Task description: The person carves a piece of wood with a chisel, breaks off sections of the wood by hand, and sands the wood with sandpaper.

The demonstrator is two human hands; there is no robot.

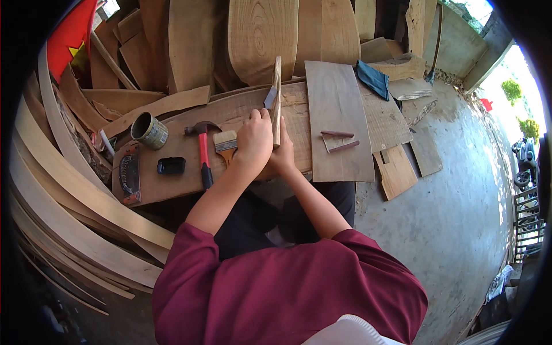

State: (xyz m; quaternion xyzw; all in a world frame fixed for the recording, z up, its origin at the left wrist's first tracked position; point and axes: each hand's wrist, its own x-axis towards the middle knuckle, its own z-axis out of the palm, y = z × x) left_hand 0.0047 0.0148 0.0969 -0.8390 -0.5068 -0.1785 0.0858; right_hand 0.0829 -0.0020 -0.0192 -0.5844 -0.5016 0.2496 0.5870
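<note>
A narrow piece of wood [277, 98] stands upright, seen nearly edge-on, above the bench. My right hand [283, 150] is closed around its lower end, with part of the fingers hidden behind the wood and my other hand. My left hand [255, 137] is closed just left of the wood. From its top juts a flat grey blade [269, 98], like that of a scraper, against the wood's left face; its handle is hidden in the fist. Just left of that hand lies a paintbrush [225, 144], beside a claw hammer [204, 152] with a red and black handle.
On the wooden bench [192, 118] are a metal can [150, 131], a small black tray [171, 165] and a black-handled tool [130, 177]. To the right, two dark wooden strips [344, 146] lie on a flat board [339, 103], near a blue cloth [374, 79]. Curved planks [86, 230] crowd the left.
</note>
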